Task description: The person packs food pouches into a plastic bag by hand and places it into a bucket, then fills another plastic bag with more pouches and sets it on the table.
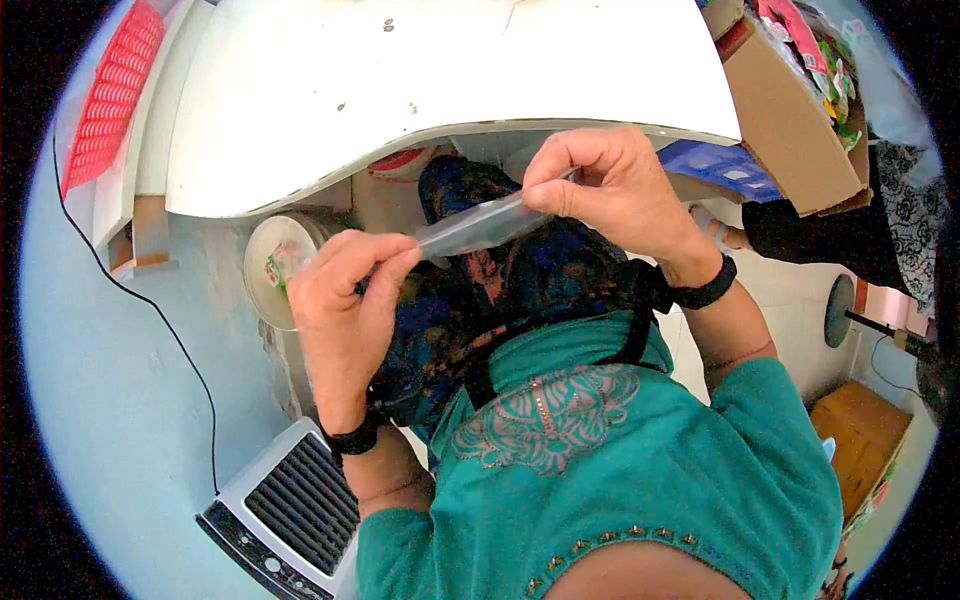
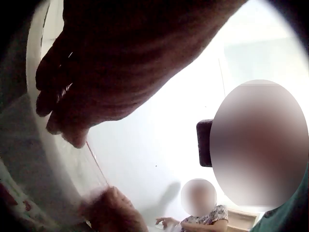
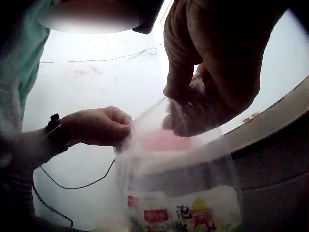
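A clear plastic bag (image 1: pixel 480 228) is stretched between the two hands, in front of the lap and below the table edge. The left hand (image 1: pixel 345 300) pinches one top corner between thumb and finger. At the other corner the right hand (image 1: pixel 620 190) grips the rim the same way, a little higher. In the right wrist view the bag (image 3: pixel 178 166) hangs down from both hands, with a colourful printed label (image 3: pixel 186 212) on its lower part. Its mouth edge runs taut from the left hand (image 3: pixel 99 126) to the right hand (image 3: pixel 217 63).
A white table (image 1: pixel 450 70) with a curved front edge stands ahead. A red basket (image 1: pixel 115 95) is at its left, an open cardboard box (image 1: pixel 795 125) with packets at its right. An appliance with a black grille (image 1: pixel 305 500) stands lower left. Another person (image 2: pixel 205 220) sits behind.
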`<state>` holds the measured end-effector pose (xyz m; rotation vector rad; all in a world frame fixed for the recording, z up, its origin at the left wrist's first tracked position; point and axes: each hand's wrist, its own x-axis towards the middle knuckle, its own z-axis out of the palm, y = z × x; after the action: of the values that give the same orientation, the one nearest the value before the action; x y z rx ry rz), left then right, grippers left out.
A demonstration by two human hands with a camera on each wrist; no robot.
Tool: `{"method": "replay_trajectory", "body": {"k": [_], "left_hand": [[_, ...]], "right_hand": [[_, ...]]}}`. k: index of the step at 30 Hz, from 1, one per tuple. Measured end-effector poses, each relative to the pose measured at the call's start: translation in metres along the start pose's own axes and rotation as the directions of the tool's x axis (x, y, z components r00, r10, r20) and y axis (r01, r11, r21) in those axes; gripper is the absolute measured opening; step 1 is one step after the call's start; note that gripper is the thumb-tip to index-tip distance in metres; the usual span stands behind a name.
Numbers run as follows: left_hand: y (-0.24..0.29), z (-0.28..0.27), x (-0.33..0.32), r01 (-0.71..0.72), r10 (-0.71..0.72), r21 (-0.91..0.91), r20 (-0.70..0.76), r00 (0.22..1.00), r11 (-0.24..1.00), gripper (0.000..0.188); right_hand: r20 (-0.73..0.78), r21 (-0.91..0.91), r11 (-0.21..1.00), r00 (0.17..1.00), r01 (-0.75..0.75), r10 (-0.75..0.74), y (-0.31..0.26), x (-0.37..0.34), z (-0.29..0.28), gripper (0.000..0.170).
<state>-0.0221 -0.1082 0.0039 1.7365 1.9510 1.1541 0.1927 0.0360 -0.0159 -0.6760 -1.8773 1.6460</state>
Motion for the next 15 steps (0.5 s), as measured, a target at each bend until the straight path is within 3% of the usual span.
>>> {"method": "replay_trajectory", "body": {"k": [5, 11, 15], "left_hand": [[0.004, -0.019, 0.001, 0.000, 0.006, -0.035, 0.161, 0.987, 0.999, 0.009], [-0.007, -0.030, -0.008, 0.189, -0.163, -0.102, 0.222, 0.961, 0.977, 0.013], [-0.003, -0.024, -0.006, 0.062, -0.058, -0.026, 0.110, 0.992, 0.998, 0.019]], "right_hand": [[0.075, 0.066, 0.996, 0.996, -0.058, 0.053, -0.003, 0.002, 0.000, 0.007], [0.154, 0.037, 0.999, 0.988, -0.024, 0.018, -0.007, 0.009, 0.011, 0.007], [0.154, 0.068, 0.995, 0.986, -0.076, 0.065, -0.007, 0.012, 0.015, 0.006]]}}
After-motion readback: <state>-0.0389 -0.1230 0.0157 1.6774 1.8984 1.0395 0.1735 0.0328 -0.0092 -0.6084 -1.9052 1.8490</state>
